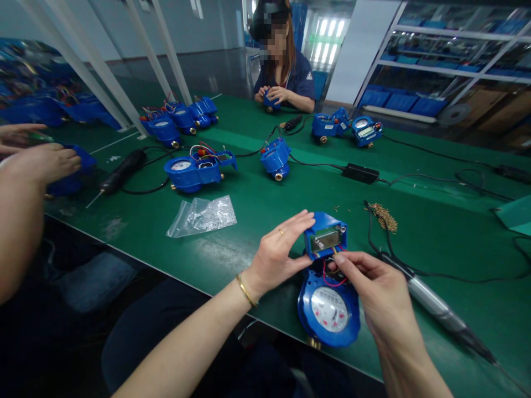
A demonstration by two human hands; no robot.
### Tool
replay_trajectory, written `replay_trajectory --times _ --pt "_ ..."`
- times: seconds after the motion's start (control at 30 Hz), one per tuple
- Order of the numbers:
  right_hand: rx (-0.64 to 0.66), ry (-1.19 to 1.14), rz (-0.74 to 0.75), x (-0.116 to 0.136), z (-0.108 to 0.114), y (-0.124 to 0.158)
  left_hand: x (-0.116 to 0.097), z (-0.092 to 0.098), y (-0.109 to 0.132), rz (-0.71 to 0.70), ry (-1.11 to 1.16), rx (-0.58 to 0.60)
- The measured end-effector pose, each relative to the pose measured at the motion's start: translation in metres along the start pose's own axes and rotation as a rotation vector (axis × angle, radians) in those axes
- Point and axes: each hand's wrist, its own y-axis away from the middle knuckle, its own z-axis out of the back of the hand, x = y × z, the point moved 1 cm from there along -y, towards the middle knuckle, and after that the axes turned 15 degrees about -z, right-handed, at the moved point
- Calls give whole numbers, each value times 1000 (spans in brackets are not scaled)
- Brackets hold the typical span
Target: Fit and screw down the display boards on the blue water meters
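Lower right of centre, left hand [274,254] gripping display housing [322,220] of blue meter [306,303], right hand [384,287] narrowed at wires [324,272], hold unclear

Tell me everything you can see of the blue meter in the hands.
The blue meter looks plastic and is at the near edge of the green table. Its round white dial, facing up, has red marks; a brass-coloured fitting shows below. The left hand grips its upper case, framing a grey panel; the right hand is at the wires.
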Motion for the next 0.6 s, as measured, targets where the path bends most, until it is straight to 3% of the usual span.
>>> replay_trajectory --times 0.6 --pt "-22 106 82 -9 5 -1 -3 -3 5 252 102 -45"
